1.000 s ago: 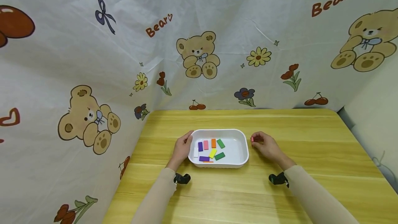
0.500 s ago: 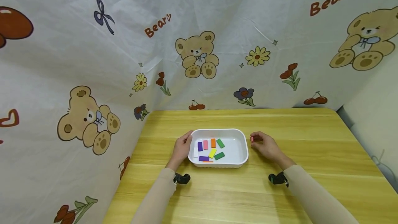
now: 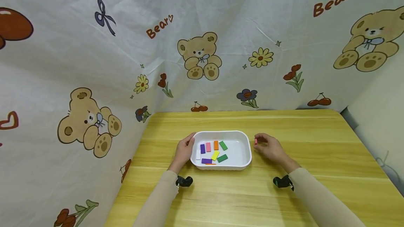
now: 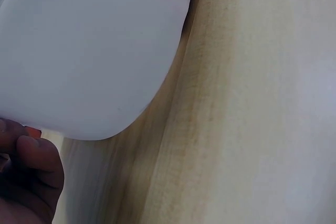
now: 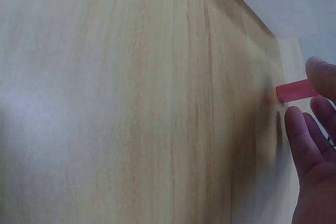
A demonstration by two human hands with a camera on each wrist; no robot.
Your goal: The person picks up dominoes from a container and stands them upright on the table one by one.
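Note:
A white tray stands on the wooden table, with small coloured blocks lying inside, mostly in its left and middle part. My left hand grips the tray at its left end, thumb by the rim; in the left wrist view its curled fingers show beside the tray wall. Just right of the tray, my right hand pinches a small pink block. Seen from the right wrist, that pink block sticks out of the fingers low over the table; whether it touches the wood I cannot tell.
Inside the tray are two purple blocks, a pink, an orange, a yellow, two green, a white one, and a thin orange edge at the front wall. A bear-print cloth hangs behind and left of the table.
Hardly anything differs: the whole head view has shifted slightly. Both hands keep their places, the left on the tray and the right with the pink block.

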